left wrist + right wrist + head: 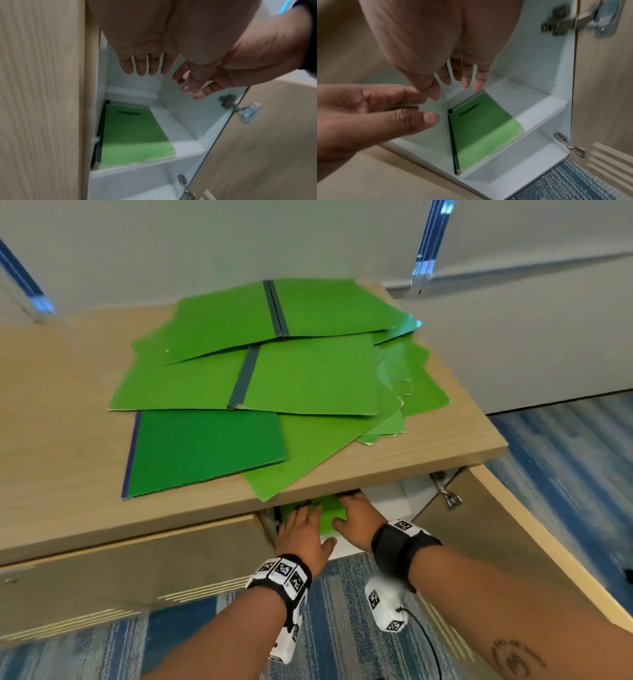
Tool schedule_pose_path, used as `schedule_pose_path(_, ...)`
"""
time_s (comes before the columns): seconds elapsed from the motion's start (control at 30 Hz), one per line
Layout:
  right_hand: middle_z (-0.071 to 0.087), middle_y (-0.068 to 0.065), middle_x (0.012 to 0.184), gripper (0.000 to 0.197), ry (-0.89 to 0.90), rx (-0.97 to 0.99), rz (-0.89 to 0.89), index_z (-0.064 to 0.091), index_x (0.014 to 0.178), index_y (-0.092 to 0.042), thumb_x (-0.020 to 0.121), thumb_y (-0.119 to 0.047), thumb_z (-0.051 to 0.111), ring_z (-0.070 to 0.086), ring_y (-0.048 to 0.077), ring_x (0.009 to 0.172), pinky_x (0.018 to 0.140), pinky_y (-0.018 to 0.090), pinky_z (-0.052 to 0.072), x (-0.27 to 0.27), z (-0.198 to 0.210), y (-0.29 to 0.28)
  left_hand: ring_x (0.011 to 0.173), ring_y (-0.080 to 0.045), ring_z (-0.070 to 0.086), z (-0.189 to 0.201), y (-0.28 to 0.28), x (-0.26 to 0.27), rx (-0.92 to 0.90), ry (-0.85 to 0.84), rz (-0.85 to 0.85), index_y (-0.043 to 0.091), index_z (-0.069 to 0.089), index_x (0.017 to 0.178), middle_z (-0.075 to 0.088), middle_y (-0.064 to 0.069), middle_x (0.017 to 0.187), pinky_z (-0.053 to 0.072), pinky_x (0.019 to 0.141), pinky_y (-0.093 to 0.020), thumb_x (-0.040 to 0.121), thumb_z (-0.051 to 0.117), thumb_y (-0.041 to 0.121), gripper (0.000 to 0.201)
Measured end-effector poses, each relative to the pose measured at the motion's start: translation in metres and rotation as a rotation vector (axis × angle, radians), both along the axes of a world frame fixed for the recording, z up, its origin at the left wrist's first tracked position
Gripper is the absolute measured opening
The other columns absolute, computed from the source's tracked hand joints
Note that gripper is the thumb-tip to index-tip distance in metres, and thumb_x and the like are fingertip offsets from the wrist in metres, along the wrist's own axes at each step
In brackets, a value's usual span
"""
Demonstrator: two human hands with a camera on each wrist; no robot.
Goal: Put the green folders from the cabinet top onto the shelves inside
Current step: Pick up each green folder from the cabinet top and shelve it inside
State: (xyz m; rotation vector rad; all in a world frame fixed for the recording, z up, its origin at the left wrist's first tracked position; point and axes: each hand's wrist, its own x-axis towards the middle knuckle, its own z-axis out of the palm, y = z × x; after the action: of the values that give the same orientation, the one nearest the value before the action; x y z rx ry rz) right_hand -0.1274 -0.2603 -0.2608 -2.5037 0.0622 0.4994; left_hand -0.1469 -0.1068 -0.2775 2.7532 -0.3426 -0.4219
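Here, on the left, the closed cabinet door (137, 563) sits below the wooden cabinet top (68, 405), where a loose pile of green folders (274, 378) lies spread. Inside the open cabinet, a stack of green folders (132, 135) lies flat on the white shelf (187, 147), against its left wall. The left hand (301, 534) hovers above that stack with fingers straight and spread, holding nothing. Just right of it, the right hand (356, 518) is likewise relaxed and empty. Farther right, the open door (486, 529) hangs on metal hinges (448, 496).
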Motion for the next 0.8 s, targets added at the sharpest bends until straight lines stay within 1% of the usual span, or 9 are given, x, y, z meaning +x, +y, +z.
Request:
schedule_pose_path(0.1, 0.040, 0.016, 0.140, 0.058, 0.025, 0.001, 0.083, 0.040, 0.139, -0.011, 0.085, -0.024, 0.059, 0.041, 0.030, 0.130, 0.108, 0.030, 0.036, -0.020, 0.056, 0.005, 0.136, -0.024, 0.032, 0.052, 0.006, -0.014, -0.028, -0.024, -0.013, 0.022, 0.027, 0.147, 0.035, -0.002, 0.148, 0.027, 0.113, -0.040, 0.085, 0.047, 0.053, 0.072)
schedule_pose_path(0.17, 0.046, 0.012, 0.140, 0.052, 0.039, -0.005, 0.143, 0.044, 0.138, -0.011, 0.088, -0.022, 0.055, 0.045, 0.028, 0.129, 0.105, 0.030, 0.037, -0.028, 0.092, 0.009, 0.134, -0.022, 0.037, 0.087, 0.010, -0.019, -0.053, -0.028, -0.037, 0.023, 0.030, 0.145, 0.040, -0.002, 0.147, 0.032, 0.112, -0.039, 0.086, 0.046, 0.052, 0.068)
schedule_pose_path(0.27, 0.066, 0.009, 0.117, 0.033, -0.003, 0.054, 0.137, 0.063, 0.118, -0.013, 0.086, -0.017, 0.052, 0.060, 0.025, 0.107, 0.089, 0.030, 0.047, -0.026, 0.144, 0.016, 0.120, -0.017, 0.053, 0.138, 0.019, -0.018, -0.154, -0.078, -0.063, 0.032, 0.041, 0.134, 0.056, 0.003, 0.133, 0.046, 0.099, -0.034, 0.088, 0.047, 0.045, 0.049)
schedule_pose_path(0.3, 0.068, 0.007, 0.111, 0.029, -0.030, 0.075, 0.109, 0.065, 0.111, -0.014, 0.086, -0.016, 0.051, 0.062, 0.023, 0.101, 0.084, 0.029, 0.048, -0.024, 0.160, 0.020, 0.113, -0.016, 0.057, 0.155, 0.023, -0.016, -0.178, -0.111, -0.054, 0.034, 0.045, 0.129, 0.060, 0.004, 0.126, 0.049, 0.094, -0.034, 0.088, 0.047, 0.043, 0.042)
schedule_pose_path(0.37, 0.068, 0.006, 0.109, 0.027, -0.105, 0.096, 0.068, 0.066, 0.109, -0.015, 0.086, -0.016, 0.052, 0.061, 0.020, 0.099, 0.080, 0.024, 0.045, -0.012, 0.188, 0.028, 0.109, -0.014, 0.058, 0.185, 0.030, -0.005, -0.207, -0.153, -0.004, 0.032, 0.048, 0.126, 0.061, 0.006, 0.122, 0.050, 0.093, -0.034, 0.089, 0.048, 0.040, 0.038)
schedule_pose_path(0.47, 0.060, 0.005, 0.126, 0.040, -0.184, 0.140, 0.009, 0.057, 0.125, -0.013, 0.086, -0.018, 0.057, 0.057, 0.018, 0.113, 0.092, 0.021, 0.041, 0.011, 0.216, 0.040, 0.114, -0.014, 0.055, 0.212, 0.039, 0.017, -0.245, -0.175, 0.092, 0.024, 0.048, 0.130, 0.056, 0.003, 0.127, 0.046, 0.098, -0.032, 0.089, 0.053, 0.038, 0.043)
schedule_pose_path(0.6, 0.047, 0.007, 0.142, 0.055, -0.178, 0.202, -0.036, 0.045, 0.138, -0.010, 0.086, -0.022, 0.061, 0.052, 0.021, 0.123, 0.102, 0.028, 0.041, 0.053, 0.245, 0.059, 0.124, -0.020, 0.048, 0.240, 0.055, 0.052, -0.274, -0.158, 0.229, 0.018, 0.048, 0.133, 0.044, -0.003, 0.136, 0.038, 0.107, -0.030, 0.087, 0.060, 0.035, 0.051)
schedule_pose_path(0.73, 0.045, 0.011, 0.144, 0.064, -0.102, 0.182, -0.056, 0.038, 0.142, -0.009, 0.087, -0.028, 0.063, 0.048, 0.025, 0.129, 0.102, 0.028, 0.039, 0.090, 0.253, 0.071, 0.138, -0.025, 0.035, 0.249, 0.069, 0.088, -0.149, -0.080, 0.278, 0.017, 0.035, 0.144, 0.028, -0.007, 0.154, 0.032, 0.114, -0.040, 0.086, 0.060, 0.038, 0.066)
schedule_pose_path(0.8, 0.052, 0.012, 0.135, 0.068, -0.071, 0.235, -0.115, 0.036, 0.142, -0.009, 0.085, -0.031, 0.064, 0.055, 0.025, 0.117, 0.098, 0.031, 0.045, 0.113, 0.250, 0.073, 0.147, -0.028, 0.016, 0.247, 0.073, 0.103, -0.045, 0.010, 0.238, 0.021, 0.022, 0.150, 0.009, -0.008, 0.161, 0.022, 0.118, -0.047, 0.087, 0.058, 0.043, 0.076)
